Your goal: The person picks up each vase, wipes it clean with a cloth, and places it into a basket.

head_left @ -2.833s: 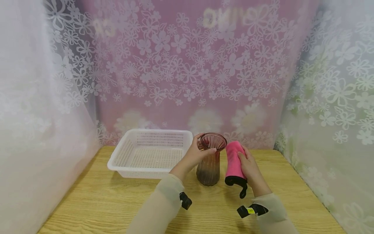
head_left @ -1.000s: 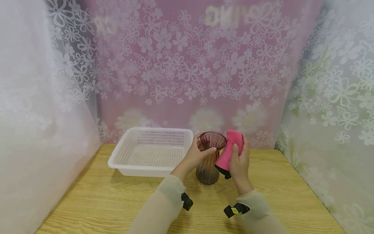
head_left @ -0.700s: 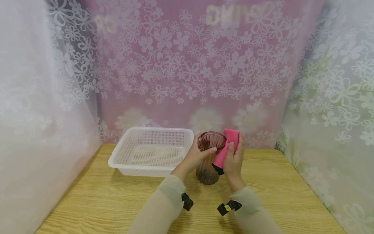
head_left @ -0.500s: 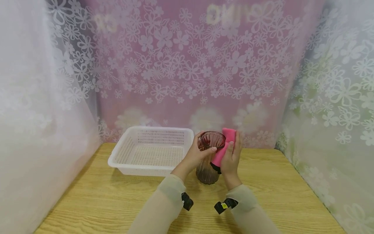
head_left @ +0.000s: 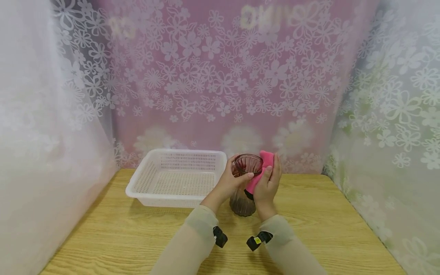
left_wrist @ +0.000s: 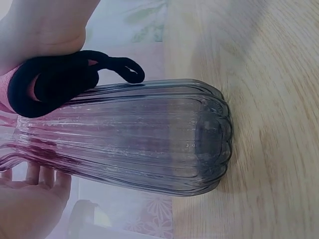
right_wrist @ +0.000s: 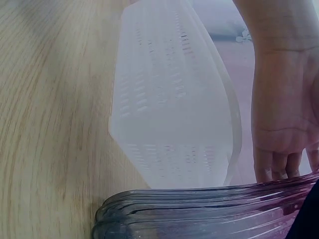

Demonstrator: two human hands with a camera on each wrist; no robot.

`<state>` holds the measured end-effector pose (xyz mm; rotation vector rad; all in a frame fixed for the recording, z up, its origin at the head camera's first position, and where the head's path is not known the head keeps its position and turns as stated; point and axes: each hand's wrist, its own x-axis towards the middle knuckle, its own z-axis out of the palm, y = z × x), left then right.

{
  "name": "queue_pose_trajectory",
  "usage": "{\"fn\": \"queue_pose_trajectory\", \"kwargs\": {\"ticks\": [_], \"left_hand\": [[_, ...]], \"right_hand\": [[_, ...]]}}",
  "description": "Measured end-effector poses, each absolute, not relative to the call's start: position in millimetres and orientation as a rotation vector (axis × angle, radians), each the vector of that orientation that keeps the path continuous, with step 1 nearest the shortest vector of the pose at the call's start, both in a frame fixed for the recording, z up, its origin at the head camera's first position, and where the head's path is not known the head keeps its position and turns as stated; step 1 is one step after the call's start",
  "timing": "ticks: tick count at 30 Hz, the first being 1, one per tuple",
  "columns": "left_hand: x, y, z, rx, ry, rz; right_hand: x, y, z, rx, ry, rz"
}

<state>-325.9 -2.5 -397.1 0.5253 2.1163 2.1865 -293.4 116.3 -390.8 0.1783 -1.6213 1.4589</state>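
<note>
A ribbed glass vase [head_left: 242, 202], pinkish at the flared rim and smoky grey toward its base, stands upright on the wooden table. My left hand [head_left: 230, 183] grips it just below the rim, thumb at the front and fingers behind. A rolled pink cloth [head_left: 256, 182] with black edging lies against the vase's right side, held in my right hand [head_left: 267, 188]. In the left wrist view the cloth's black edge and loop [left_wrist: 122, 67] overlap the vase's neck, and the vase's scalloped base [left_wrist: 214, 144] sits on the tabletop.
A white perforated plastic basket [head_left: 165, 201] stands left of the vase, close to my left hand. The wooden table [head_left: 137, 236] ends at flower-patterned curtains [head_left: 220, 84] at the back and on both sides.
My right hand has brought the pink cloth leftward from beside the vase until it lies against the vase's side. The left hand keeps its grip, and the vase has shifted barely at all.
</note>
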Motion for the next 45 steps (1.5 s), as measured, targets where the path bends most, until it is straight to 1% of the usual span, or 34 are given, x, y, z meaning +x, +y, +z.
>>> {"fn": "queue_pose_trajectory", "kwargs": {"ticks": [9,16,21,27,39,45], "left_hand": [[-322.0,-2.8,-398.1,0.526,2.134,2.179],[-323.8,-2.7,-397.6,0.536,2.166,2.166],[-324.4,-2.5,-398.0,0.537,2.170,2.157],[-323.8,-3.2,-397.6,0.541,2.153,2.160],[-323.8,-2.9,-398.7,0.541,2.148,2.182],[-324.9,-3.1,-398.7,0.564,2.118,2.192]], "right_hand": [[-285.7,117.8,-389.7,0.122,-1.707,1.542],[-316.3,132.6,-415.0,0.137,-1.710,1.615],[-323.4,138.4,-421.6,0.102,-1.755,1.639],[-322.5,140.0,-421.5,0.097,-1.761,1.667],[-324.5,140.0,-431.5,-0.063,-1.946,1.591],[-325.8,141.1,-435.4,-0.035,-1.997,1.529]]}}
